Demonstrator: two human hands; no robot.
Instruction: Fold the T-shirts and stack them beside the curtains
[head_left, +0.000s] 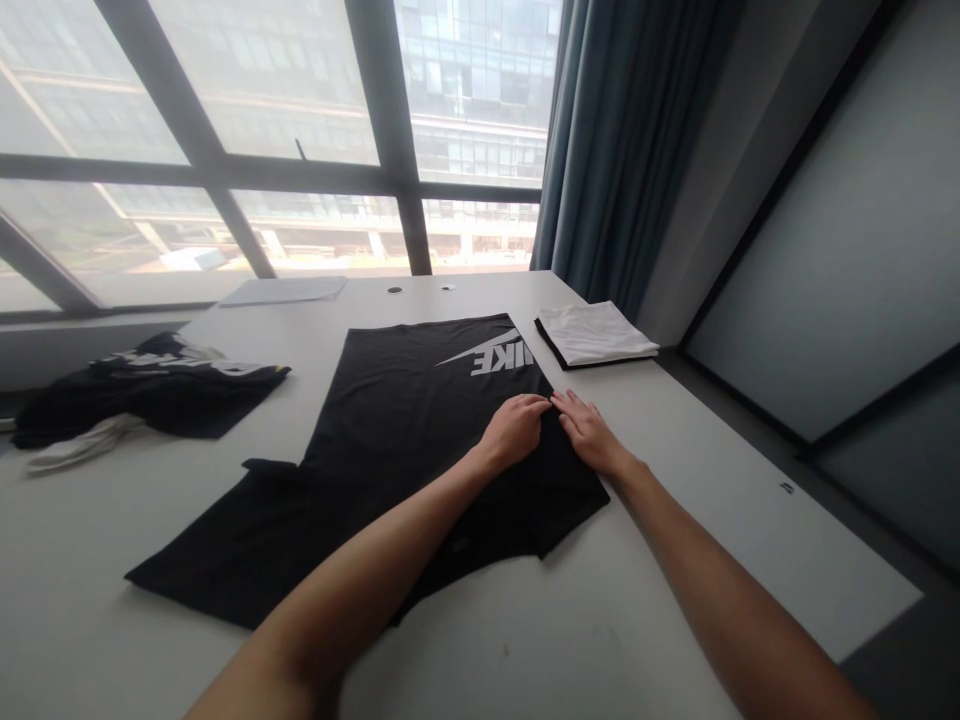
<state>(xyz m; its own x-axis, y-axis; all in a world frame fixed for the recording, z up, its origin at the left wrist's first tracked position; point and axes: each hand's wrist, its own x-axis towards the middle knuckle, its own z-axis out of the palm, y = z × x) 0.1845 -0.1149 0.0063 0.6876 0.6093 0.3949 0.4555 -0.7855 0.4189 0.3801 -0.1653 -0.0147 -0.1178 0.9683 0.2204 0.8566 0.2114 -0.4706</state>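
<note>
A black T-shirt (390,430) with a white logo lies spread flat on the white table (675,460), one sleeve sticking out at the left. My left hand (514,428) rests on the shirt's right edge, fingers curled down onto the cloth. Right beside it, my right hand (589,432) lies flat with its fingers stretched out on the same edge. The two hands almost touch. Neither holds anything lifted.
A folded white garment on a black one (592,333) sits at the far right of the table. A heap of dark and white clothes (142,390) lies at the left. Windows and a blue curtain (622,140) stand behind; the table's right edge drops off.
</note>
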